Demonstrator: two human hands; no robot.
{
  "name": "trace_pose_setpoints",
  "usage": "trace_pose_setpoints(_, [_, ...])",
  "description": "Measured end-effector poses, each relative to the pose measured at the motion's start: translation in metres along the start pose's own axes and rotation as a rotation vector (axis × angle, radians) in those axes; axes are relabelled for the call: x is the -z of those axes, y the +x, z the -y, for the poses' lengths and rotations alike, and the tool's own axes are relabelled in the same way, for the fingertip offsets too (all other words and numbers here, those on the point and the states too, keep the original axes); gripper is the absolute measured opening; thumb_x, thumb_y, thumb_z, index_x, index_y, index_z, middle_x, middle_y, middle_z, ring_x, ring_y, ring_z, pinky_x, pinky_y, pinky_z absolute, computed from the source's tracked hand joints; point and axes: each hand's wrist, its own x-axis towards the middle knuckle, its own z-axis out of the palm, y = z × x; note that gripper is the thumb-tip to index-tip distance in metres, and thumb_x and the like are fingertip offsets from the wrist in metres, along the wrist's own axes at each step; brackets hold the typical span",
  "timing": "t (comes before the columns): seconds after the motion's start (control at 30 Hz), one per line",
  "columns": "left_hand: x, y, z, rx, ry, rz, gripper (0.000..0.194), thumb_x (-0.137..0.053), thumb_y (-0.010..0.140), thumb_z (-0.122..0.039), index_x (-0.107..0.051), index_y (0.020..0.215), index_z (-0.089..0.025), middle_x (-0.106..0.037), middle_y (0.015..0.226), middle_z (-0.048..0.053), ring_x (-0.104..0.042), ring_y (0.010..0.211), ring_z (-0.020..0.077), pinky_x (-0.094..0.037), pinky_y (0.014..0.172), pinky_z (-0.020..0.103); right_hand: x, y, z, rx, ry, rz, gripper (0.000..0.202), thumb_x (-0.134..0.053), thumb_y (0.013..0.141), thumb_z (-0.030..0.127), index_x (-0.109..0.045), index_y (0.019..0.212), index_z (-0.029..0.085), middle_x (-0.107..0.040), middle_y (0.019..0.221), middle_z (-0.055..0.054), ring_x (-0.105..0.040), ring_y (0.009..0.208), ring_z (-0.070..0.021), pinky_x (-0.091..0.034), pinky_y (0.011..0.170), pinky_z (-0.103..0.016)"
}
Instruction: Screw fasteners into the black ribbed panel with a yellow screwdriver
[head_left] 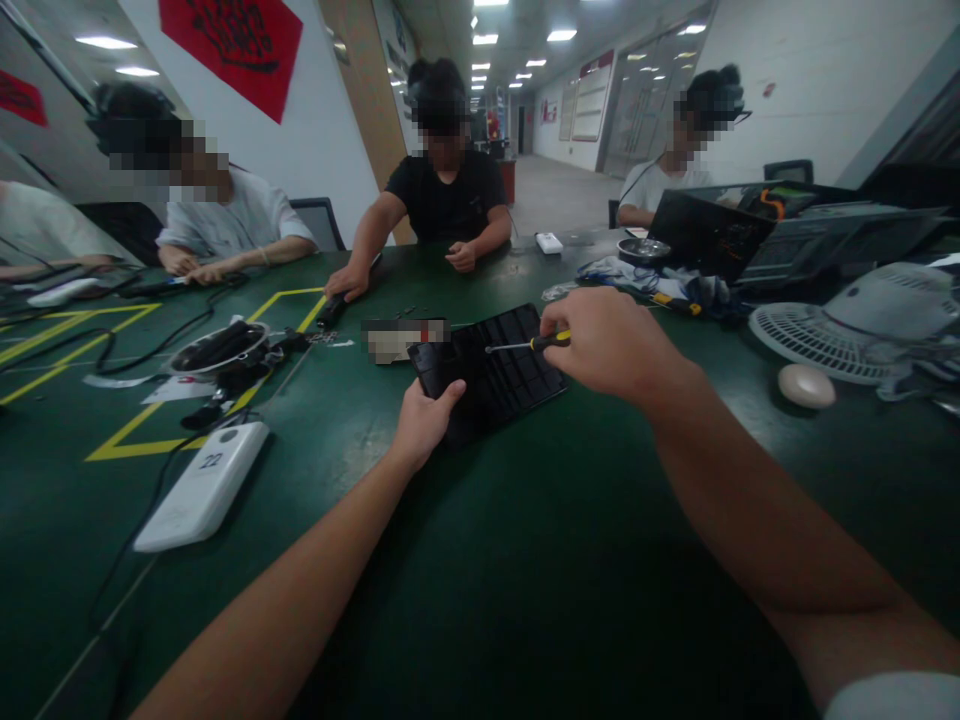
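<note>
The left hand (426, 422) grips a black rectangular ridged panel (517, 385); over it, the right hand (611, 338) grasps a yellow-and-black-handled metal screwdriver (537, 344).

- Fingers of the left hand (425, 420) are mostly hidden beneath the black panel (517, 378).
- The screwdriver (538, 343) has a tip too small to show contact.
- The small box (394, 343) is partly blurred.
- A white sleeve (892, 698) is cut off below.
</note>
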Motion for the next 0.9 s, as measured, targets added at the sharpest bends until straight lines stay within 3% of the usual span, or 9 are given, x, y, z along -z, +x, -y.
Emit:
trace_pose_setpoints(0.17, [-0.002,-0.003,-0.004,0.007,-0.015,0.0,0.046,-0.092,0.076,-0.04,-0.076,0.113,-0.018,-0.083,0.115,0.013,-0.078,0.111,0.0331,-0.061,0.107,0.053,0.001,0.001,0.002,-0.061,-0.025,0.022,0.024,-0.07,0.095,0.035,-0.089,0.105,0.024,-0.082,0.114,-0.015,-0.073,0.1,-0.0351,-0.052,0.078,-0.044])
trace_pose_setpoints(0.5, [0.0,-0.002,-0.001,0.008,-0.026,0.011,0.046,-0.092,0.077,-0.04,-0.074,0.113,-0.018,-0.082,0.116,0.013,-0.078,0.112,0.0345,-0.061,0.109,0.055,0.005,0.001,-0.01,0.025,0.025,-0.123,0.021,-0.068,0.092,0.028,-0.087,0.099,0.021,-0.08,0.104,-0.012,-0.071,0.097,-0.0306,-0.049,0.083,-0.042])
trace_pose_setpoints(0.73, [-0.001,-0.005,-0.006,0.027,-0.015,0.003,0.046,-0.092,0.077,-0.039,-0.074,0.113,-0.018,-0.082,0.115,0.014,-0.077,0.115,0.0347,-0.06,0.109,0.055,0.005,0.001,-0.009,0.058,0.035,-0.126,0.021,-0.069,0.093,0.025,-0.087,0.103,0.022,-0.079,0.111,-0.012,-0.07,0.104,-0.0318,-0.049,0.084,-0.041])
trace_pose_setpoints(0.9, [-0.001,-0.005,-0.008,0.036,-0.029,0.003,0.046,-0.093,0.076,-0.039,-0.074,0.112,-0.018,-0.082,0.113,0.014,-0.078,0.11,0.0344,-0.061,0.107,0.055,0.004,0.0,-0.004,0.047,0.065,-0.132,0.02,-0.07,0.095,0.031,-0.087,0.102,0.022,-0.081,0.104,-0.012,-0.071,0.098,-0.0309,-0.049,0.082,-0.041])
